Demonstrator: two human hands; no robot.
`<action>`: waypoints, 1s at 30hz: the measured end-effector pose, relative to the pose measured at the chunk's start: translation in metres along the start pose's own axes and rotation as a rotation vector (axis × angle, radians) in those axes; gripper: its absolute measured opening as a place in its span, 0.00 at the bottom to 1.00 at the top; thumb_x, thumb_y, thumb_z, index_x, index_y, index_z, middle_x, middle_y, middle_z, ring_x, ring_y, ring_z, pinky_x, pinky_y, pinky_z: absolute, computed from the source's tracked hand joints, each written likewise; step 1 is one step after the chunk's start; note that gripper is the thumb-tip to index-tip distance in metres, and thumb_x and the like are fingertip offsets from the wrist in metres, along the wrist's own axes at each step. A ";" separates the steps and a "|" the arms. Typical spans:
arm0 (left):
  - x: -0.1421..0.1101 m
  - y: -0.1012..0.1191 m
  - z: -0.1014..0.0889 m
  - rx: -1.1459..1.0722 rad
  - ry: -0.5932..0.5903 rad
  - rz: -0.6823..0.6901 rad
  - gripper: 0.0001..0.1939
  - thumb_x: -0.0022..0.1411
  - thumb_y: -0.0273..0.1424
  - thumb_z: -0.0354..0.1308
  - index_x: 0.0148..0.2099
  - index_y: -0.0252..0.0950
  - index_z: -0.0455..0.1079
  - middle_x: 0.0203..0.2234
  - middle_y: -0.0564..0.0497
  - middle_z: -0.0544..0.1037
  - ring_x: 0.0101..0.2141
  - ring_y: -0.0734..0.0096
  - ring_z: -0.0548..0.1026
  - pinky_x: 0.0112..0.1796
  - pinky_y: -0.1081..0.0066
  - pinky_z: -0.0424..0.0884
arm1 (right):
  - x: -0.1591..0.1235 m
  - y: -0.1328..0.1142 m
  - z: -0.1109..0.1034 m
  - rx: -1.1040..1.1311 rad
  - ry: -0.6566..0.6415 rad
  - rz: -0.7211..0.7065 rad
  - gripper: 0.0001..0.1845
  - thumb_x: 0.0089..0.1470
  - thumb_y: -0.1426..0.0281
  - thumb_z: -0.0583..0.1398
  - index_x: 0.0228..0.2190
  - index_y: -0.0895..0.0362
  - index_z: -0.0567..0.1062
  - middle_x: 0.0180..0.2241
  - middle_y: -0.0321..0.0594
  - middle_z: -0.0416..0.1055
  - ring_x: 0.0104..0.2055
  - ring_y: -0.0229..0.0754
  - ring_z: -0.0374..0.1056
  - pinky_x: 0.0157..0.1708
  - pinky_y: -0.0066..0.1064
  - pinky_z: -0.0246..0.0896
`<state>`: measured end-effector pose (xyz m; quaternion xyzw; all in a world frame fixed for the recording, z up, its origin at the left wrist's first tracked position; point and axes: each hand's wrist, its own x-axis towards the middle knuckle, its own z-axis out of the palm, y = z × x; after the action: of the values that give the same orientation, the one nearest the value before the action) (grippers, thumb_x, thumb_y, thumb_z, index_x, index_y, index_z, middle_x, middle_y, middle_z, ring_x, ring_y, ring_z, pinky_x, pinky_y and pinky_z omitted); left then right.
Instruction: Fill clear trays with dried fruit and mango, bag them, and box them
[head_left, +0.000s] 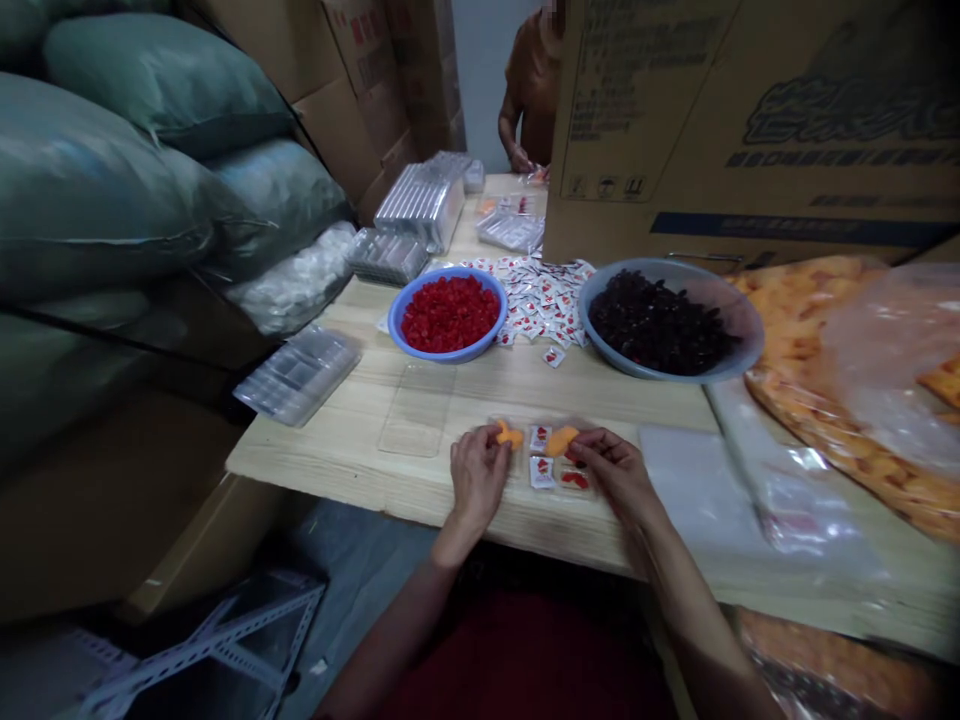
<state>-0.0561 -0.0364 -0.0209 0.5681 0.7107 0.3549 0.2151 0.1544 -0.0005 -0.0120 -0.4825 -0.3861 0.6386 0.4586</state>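
My left hand pinches an orange dried-fruit piece at the left end of a clear compartment tray on the wooden table. My right hand pinches a second orange piece over the tray's right side. Inside the tray lie small white sachets with red print and some red bits. A clear flat lid rests just left of my left hand.
A blue bowl of red fruit and a blue bowl of dark fruit stand behind a heap of sachets. Orange fruit in a plastic bag lies right. Stacked clear trays, cardboard boxes and another person are beyond.
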 end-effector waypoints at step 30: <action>-0.018 -0.007 -0.030 0.251 -0.049 0.157 0.09 0.68 0.35 0.54 0.47 0.38 0.70 0.43 0.44 0.70 0.46 0.58 0.69 0.48 0.60 0.67 | 0.020 0.031 0.064 -0.761 -0.384 -0.540 0.13 0.59 0.75 0.56 0.43 0.53 0.75 0.44 0.46 0.73 0.48 0.49 0.69 0.49 0.44 0.65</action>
<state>-0.0767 -0.0621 -0.0083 0.6527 0.6976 0.2650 0.1309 0.0831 0.0063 -0.0313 -0.3720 -0.7800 0.3886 0.3198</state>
